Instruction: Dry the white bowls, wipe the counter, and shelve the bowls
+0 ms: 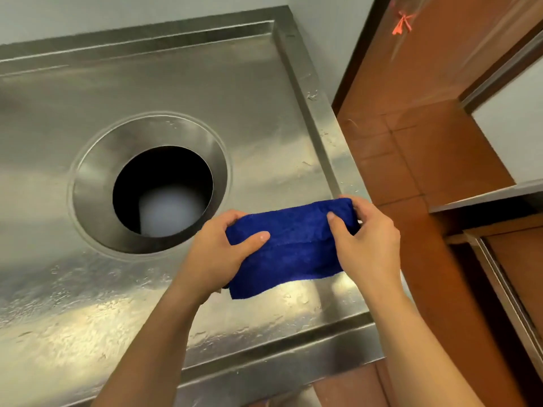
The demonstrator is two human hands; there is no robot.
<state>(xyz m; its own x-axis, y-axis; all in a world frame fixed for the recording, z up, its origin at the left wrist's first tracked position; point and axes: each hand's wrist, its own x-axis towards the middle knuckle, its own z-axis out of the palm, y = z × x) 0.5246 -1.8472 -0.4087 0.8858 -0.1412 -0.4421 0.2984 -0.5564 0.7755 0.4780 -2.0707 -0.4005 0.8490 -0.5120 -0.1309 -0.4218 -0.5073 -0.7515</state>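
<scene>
A folded blue microfibre cloth [289, 245] is stretched between the two hands above the near right part of the stainless steel surface [88, 304]. The left hand [219, 254] has the cloth's left end, thumb lying flat on top and the other fingers curled underneath. The right hand [364, 239] has the right end, thumb pressed on the top face and fingers wrapped over the far edge. Both hands are closed on the fabric in a pinching hold, neither spread wide.

The cloth's long axis runs left to right, tilted so that the right end sits further from the camera, close to the raised right rim of the surface. A fold line runs along its length, and a loose lower corner hangs down toward the near edge on the left side. Whether the cloth touches the metal beneath cannot be told.

To the left of the hands a round opening [150, 183] is sunk into the surface, with something pale and blurred visible down inside it. The metal around it shows streaks and droplets of water. Beyond the right rim lies a reddish-brown tiled floor [411, 171].
</scene>
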